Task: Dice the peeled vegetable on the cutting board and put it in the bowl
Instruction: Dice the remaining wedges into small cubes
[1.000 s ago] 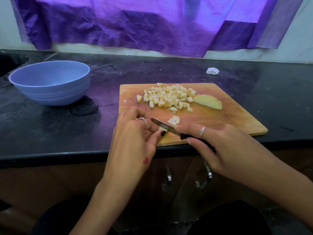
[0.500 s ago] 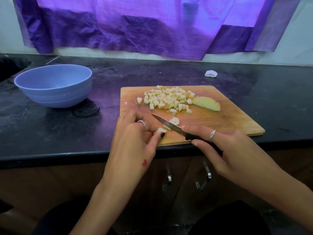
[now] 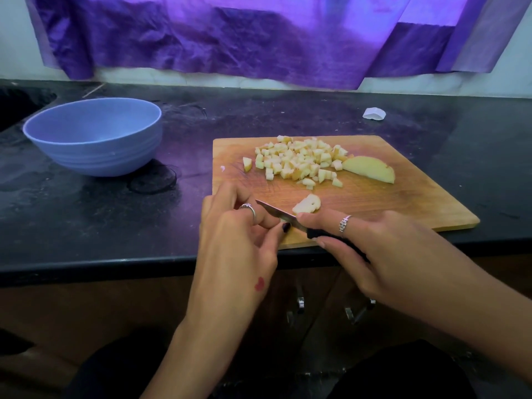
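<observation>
The scene is dimly lit, with violet light passed through the curtain (image 3: 259, 38) at twelve o'clock. A purple sheen is cast on the counter (image 3: 86, 226). Edges are bowed by the wide lens; detail is softened throughout.

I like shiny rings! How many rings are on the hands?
2. One ring is on the left hand, and one ring is on the right hand. More may be hidden on curled fingers.

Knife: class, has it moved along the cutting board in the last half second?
Yes. The knife has slid leftward along the cutting board: the right hand gripping it now has its index fingertip left of the loose slice.
</observation>
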